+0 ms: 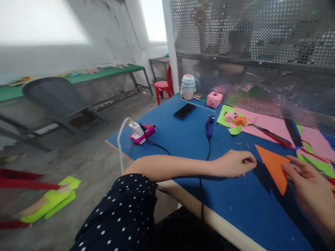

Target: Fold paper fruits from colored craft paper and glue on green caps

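- Tabletop (pixel 251 205): blue, with a pale near edge slanting down to the right and a perforated metal screen (pixel 251 80) along the far side. Bare surface extends from the hands to the near edge, and also around the phone.
- Pink sheets (pixel 274 123): laid beside the screen, bearing red-handled scissors; they limit the open room beyond the hands.
- Left hand (pixel 232 164): extended over the tabletop; its grip is drawn together, thumb against fingertips, apart from the orange paper. Whether anything thin lies between cannot be told.
- Right hand (pixel 311 184): its grip is clamped on the right-hand side of the orange paper.
- Orange paper (pixel 274 165): triangular, between the hands over the tabletop. Its long axis runs from a narrow tip, directed toward the sheets, to a corner directed toward the near edge; the longest side faces left.
- Phone (pixel 184 111): dark screen upward, lying diagonally.
- Magenta block (pixel 149 133): near the left edge, carrying a white plug; its pale markings are too small to read.
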The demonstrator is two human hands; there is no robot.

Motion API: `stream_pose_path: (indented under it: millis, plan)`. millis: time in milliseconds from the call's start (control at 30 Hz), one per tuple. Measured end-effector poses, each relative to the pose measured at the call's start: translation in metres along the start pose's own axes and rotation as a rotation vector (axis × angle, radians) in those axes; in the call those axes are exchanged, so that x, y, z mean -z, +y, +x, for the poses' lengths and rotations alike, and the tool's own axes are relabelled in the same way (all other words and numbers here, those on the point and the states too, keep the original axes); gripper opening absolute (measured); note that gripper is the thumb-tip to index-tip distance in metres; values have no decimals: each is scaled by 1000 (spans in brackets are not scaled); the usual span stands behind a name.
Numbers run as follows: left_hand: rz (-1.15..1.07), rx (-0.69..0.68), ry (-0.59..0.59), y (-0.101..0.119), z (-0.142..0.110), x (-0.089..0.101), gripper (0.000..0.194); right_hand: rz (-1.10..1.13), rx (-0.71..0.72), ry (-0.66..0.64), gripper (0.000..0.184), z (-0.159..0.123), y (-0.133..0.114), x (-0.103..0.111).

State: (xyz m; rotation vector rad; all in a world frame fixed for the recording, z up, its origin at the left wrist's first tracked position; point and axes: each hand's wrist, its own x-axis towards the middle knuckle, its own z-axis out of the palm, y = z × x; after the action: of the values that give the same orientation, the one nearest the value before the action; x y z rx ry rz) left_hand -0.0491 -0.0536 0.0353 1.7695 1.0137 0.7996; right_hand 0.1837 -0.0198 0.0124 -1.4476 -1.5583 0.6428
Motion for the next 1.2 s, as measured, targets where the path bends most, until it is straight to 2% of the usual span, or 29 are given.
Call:
stream_pose_path:
  millis: [67,133,200,300,367,500,667,833,1000,1200]
  plan:
    - [-219,179,29,-9,1,-3,12,199,-113,40,44,-2,2,-9]
    - [-366,270,57,-14,1,-4,15,283,-136,36,44,-4,3,-16]
    - [-520,295,112,-16,2,-2,28,335,-107,33,42,-5,3,-20]
    - [-658,322,109,-17,8,6,47,303,-95,6,37,-9,1,-17]
    - [-721,309,88,-16,11,8,51,253,-71,-26,36,-14,-3,-15]
    - [-757,337,50,-15,13,5,48,127,-8,-142,30,-18,-8,-12]
    - [-697,357,99,-14,19,-3,34,-21,194,-295,24,0,-5,-10]
    - [-665,392,180,-17,33,-10,28,-56,370,-321,23,20,9,-7]
    - [-652,380,163,-25,43,-14,26,17,351,-294,13,26,18,-3]
    - [-777,378,153,-28,46,-14,25,86,355,-331,10,14,-2,2]
